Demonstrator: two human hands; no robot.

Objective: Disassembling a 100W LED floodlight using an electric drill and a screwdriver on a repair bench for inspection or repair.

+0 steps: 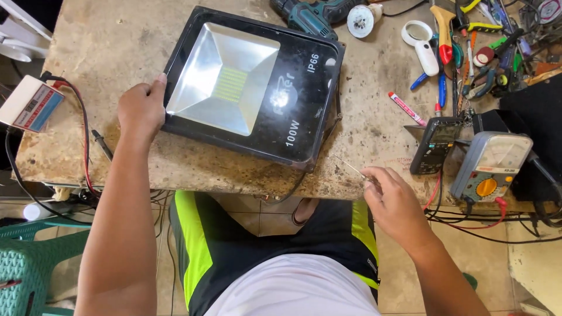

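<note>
One LED floodlight [252, 88], a flat black housing with a glass front and a silvered reflector, is laid face up and slightly skewed on the worn workbench [105, 52], its near corner close to the front edge. The left hand [142, 108] is pressed against the housing's left edge, thumb along the rim and fingers curled at the side; whether the edge is truly gripped cannot be told. The right hand [393, 202] is pinched shut on a thin metal tool [353, 169], apparently a slim screwdriver or probe, held just off the lamp's near right corner and not touching it. The housing is judged to be rigid and fairly heavy, likely cast metal, so it should slide rather than flex; the glass pane is judged fragile and smooth, and is best left untouched. Hold is best taken on the black frame edges or on the mounting bracket [335, 126], seen as a bar along the right side. Two meters are counted at the right: one dark digital multimeter [434, 143] and one grey analogue meter [490, 167] with red and black leads. One small white box [30, 104] with a red wire sits at the far left, one cordless drill [313, 16] beyond the lamp, and one red marker pen [407, 107] beside the clutter of hand tools.
</note>
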